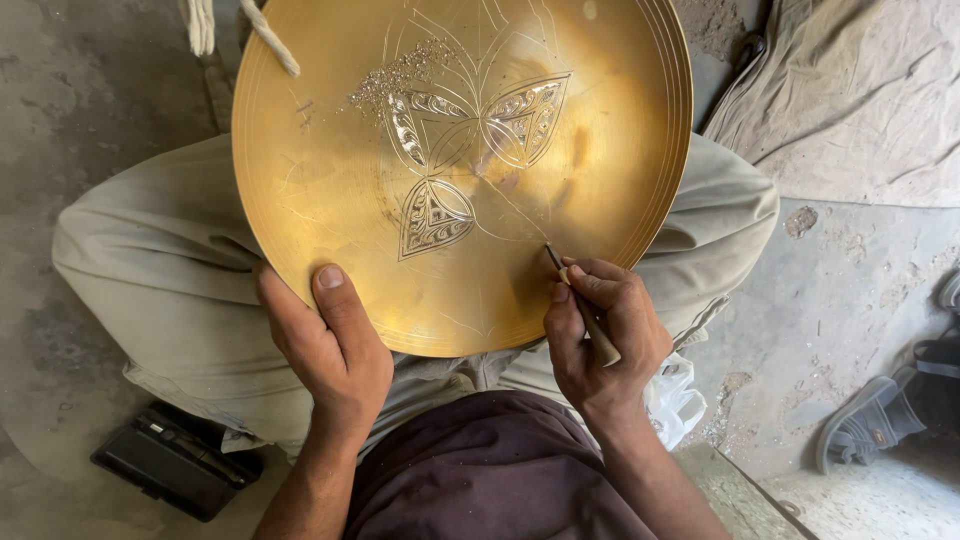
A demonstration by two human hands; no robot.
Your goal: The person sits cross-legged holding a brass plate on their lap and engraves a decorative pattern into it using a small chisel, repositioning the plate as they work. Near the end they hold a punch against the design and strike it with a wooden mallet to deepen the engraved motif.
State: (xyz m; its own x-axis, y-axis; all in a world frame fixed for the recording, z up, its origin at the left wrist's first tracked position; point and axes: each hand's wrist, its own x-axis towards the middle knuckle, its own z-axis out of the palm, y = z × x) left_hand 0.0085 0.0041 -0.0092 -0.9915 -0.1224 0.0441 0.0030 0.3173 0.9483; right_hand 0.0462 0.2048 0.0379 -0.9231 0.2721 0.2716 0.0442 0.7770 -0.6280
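Observation:
A large round brass plate (330, 190) rests tilted on my lap, filling the upper middle of the view. Leaf-shaped engraved panels (470, 150) sit at its centre, with metal shavings scattered above left of them. My left hand (330, 345) grips the plate's lower rim, thumb on the face. My right hand (600, 335) holds a thin engraving tool (583, 305) like a pen. Its tip touches the plate near the lower right of the engraved pattern.
A black box (175, 460) lies on the concrete floor at lower left. A grey cloth (850, 90) covers the upper right. A sandal (865, 425) sits at right, and a white plastic bag (675, 395) lies by my right leg. A white rope (270, 40) hangs over the plate's top left.

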